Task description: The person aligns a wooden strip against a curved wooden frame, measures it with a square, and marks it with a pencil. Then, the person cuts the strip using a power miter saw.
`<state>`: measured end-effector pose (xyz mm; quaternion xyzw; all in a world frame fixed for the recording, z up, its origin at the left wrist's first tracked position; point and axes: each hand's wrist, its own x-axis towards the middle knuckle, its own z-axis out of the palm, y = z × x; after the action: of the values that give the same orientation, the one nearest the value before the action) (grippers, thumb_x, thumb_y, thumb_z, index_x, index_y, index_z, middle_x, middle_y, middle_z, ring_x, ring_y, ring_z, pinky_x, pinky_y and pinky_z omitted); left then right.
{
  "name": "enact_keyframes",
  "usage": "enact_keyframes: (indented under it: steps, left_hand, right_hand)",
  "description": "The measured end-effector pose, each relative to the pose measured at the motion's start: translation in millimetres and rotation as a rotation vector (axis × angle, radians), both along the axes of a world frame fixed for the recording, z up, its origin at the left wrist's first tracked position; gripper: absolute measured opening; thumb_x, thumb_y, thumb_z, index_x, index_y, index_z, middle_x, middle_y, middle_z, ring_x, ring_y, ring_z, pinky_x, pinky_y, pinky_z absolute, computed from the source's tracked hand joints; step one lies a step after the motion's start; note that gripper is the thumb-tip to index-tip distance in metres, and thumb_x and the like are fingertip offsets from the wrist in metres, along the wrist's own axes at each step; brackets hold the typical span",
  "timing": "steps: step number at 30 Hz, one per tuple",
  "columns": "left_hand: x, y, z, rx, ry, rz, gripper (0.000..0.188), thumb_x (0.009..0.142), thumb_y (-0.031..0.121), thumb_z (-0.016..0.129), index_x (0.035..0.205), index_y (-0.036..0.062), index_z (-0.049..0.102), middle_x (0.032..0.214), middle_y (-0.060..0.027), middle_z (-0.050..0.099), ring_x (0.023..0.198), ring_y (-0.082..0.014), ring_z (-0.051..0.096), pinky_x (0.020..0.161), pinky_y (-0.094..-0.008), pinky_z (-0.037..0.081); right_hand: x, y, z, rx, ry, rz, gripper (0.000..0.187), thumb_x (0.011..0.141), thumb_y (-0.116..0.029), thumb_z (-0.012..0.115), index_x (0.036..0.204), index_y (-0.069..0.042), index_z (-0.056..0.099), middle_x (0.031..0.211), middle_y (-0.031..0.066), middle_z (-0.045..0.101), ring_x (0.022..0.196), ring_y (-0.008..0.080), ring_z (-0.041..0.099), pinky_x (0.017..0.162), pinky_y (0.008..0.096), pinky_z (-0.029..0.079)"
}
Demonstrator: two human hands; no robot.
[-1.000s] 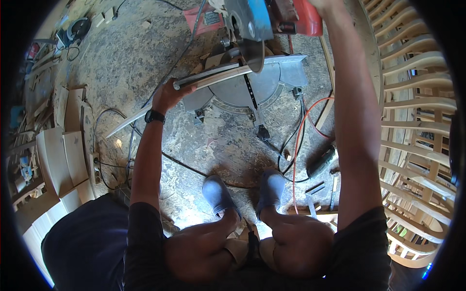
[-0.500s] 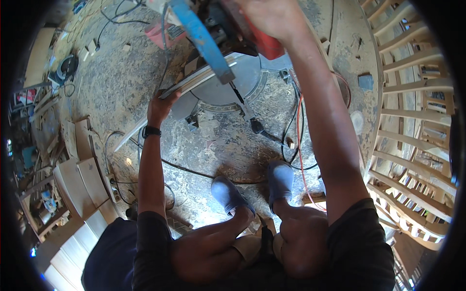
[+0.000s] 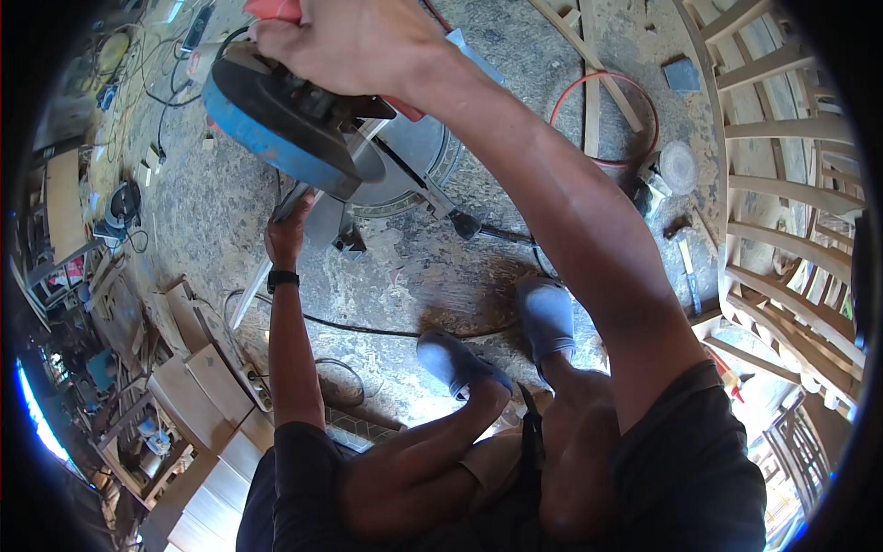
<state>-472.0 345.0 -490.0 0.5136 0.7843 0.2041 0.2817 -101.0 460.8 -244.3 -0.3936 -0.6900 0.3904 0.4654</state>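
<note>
Our right hand (image 3: 354,41) grips the saw's red handle (image 3: 276,9), cut off at the frame top; its blue blade guard (image 3: 276,124) hides the blade. Our left hand (image 3: 287,230) clasps a pale wooden strip (image 3: 250,294), fingers partly hidden beneath the guard; open dusty floor (image 3: 414,276) lies between hands and feet.

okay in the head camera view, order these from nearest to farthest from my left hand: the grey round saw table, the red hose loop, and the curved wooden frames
From the left hand:
1. Grey round saw table, just to its right.
2. Red hose loop, farther right on the floor, toward the top.
3. Curved wooden frames, at the far right edge.

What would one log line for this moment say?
right hand: gripping saw handle | left hand: on wood strip at saw base | blue guard: raised | person crouching
</note>
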Motion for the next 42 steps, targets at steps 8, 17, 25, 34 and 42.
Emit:
enact_keyframes:
  steps: [8,17,25,34,42]
  left_hand:
    - [-10.1,-0.5,-7.7,0.054,0.002,0.012,0.063,0.077,0.052,0.087,0.109,-0.0009,0.075,0.103,-0.0099,0.077,0.095,-0.0223,0.071,0.090,-0.0361,0.053]
    - [-25.2,-1.3,-18.1,0.067,0.019,-0.028,0.060,0.079,0.049,0.086,0.115,0.0024,0.074,0.108,-0.0108,0.076,0.096,-0.0232,0.071,0.090,-0.0373,0.053]
    - [-13.2,-1.0,-6.7,0.014,0.002,-0.012,0.055,0.081,0.046,0.085,0.114,0.0028,0.074,0.107,-0.0100,0.076,0.096,-0.0230,0.071,0.089,-0.0367,0.053]
    - [-18.1,-1.0,-9.5,-0.012,0.094,0.011,0.065,0.078,0.059,0.081,0.114,0.0051,0.075,0.110,-0.0112,0.076,0.103,-0.0271,0.071,0.093,-0.0391,0.052]
    - [-22.0,-1.9,-11.7,0.017,0.084,0.007,0.069,0.077,0.061,0.082,0.115,0.0031,0.075,0.113,-0.0128,0.076,0.105,-0.0289,0.071,0.094,-0.0394,0.052]
  right_hand:
    - [-1.5,-8.0,-27.0,0.109,-0.028,-0.050,0.037,0.095,-0.016,0.060,0.124,-0.004,0.041,0.093,0.0269,0.067,0.089,0.0490,0.067,0.079,0.0562,0.052]
    - [-5.1,-20.6,-47.2,0.229,-0.006,-0.172,0.039,0.089,-0.026,0.065,0.123,-0.009,0.055,0.089,0.0201,0.073,0.085,0.0412,0.072,0.084,0.0515,0.055]
    - [-1.4,-26.7,-54.4,0.255,-0.003,-0.193,0.042,0.089,-0.025,0.068,0.126,-0.010,0.055,0.093,0.0194,0.073,0.087,0.0396,0.072,0.084,0.0495,0.056]
    - [11.1,-27.0,-49.8,0.149,0.078,0.010,0.046,0.097,-0.018,0.061,0.136,-0.007,0.038,0.094,0.0264,0.068,0.087,0.0506,0.067,0.074,0.0545,0.054]
    - [14.0,-29.5,-45.8,0.073,0.053,0.034,0.042,0.097,-0.018,0.060,0.132,-0.007,0.040,0.094,0.0277,0.067,0.087,0.0512,0.067,0.073,0.0548,0.053]
